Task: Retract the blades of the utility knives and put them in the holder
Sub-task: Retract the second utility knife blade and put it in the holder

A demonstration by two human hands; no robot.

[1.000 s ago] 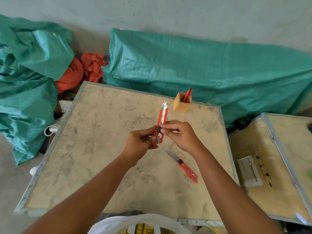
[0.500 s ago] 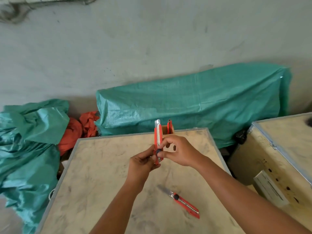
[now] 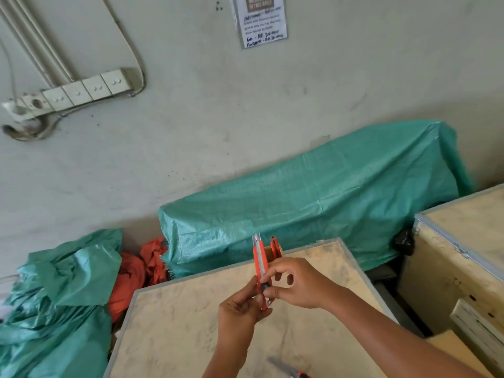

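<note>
Head view: I note both hands gripping the upright utility knife (image 3: 261, 266) just before the holder (image 3: 273, 255): left hand (image 3: 241, 309) clamps the base, right hand (image 3: 297, 285) pinches its slider. Risk: a slipping thumb meeting the protruding blade tip.

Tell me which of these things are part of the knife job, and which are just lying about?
Part of the job:
- held knife, gripped by the left hand and right hand
- holder, one knife already in it
- table knife, blade out

Lying about:
- green tarps
- orange cloth
- power strip
- wall notice
- crate
</note>
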